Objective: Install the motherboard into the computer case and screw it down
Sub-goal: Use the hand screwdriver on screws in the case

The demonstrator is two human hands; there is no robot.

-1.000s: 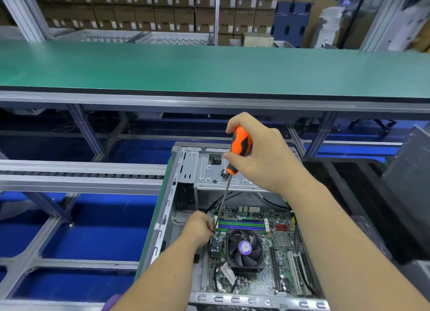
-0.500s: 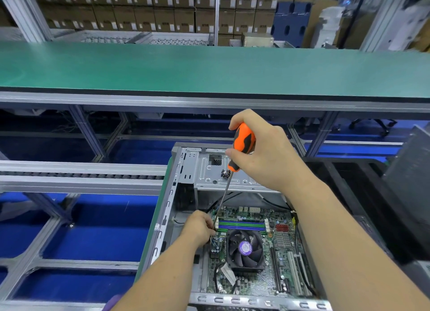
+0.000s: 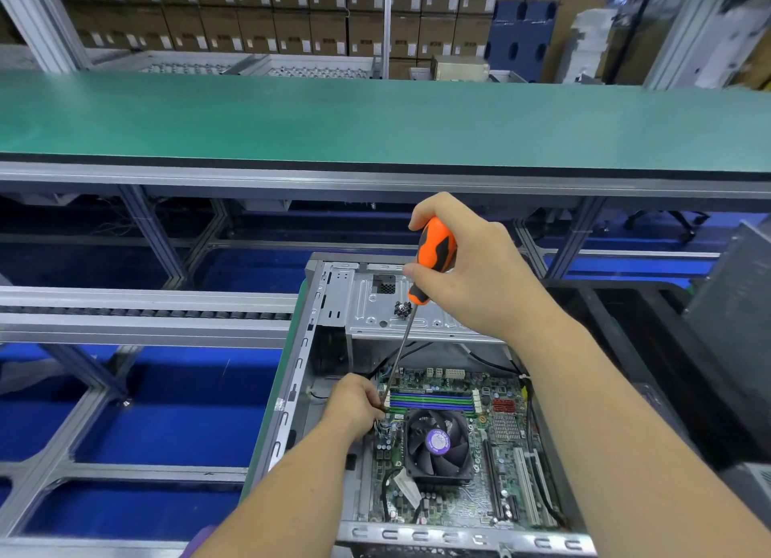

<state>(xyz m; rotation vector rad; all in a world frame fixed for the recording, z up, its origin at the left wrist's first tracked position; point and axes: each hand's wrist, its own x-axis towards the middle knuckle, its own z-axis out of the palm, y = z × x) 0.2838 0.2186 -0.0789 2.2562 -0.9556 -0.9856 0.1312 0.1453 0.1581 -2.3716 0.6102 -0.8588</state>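
Change since earlier frame: slight only; right hand (image 3: 479,273) and screwdriver handle a touch higher and further right, left hand (image 3: 354,403) in the same spot at the shaft's foot.

Screwdriver (image 3: 432,257): orange-and-black handle, long steel shaft slanting down and left into the computer case (image 3: 292,369). Tip hidden behind left-hand fingers (image 3: 375,405).

Right grip: closed round the handle, thumb and fingertips wrapped on it.

Left grip: closed, pinching the low end of the shaft at the board's upper left corner. Screw itself not visible.

Motherboard (image 3: 500,424): lying flat inside the case, fan cooler (image 3: 436,442) near centre, memory slots (image 3: 432,401) just above it.

Small cluster of dark screws (image 3: 402,309): on the metal drive bay (image 3: 367,303) at the case's far end.

Case resting on green-edged worktop (image 3: 271,424); conveyor belt (image 3: 375,119) beyond.

Step in hand, judged: driving a corner mounting screw. Advice: bring shaft closer to square with the board before turning; keep steadying pinch low; light downward pressure; stop at snug, no overtightening; avoid slipping tip onto nearby components and wires.
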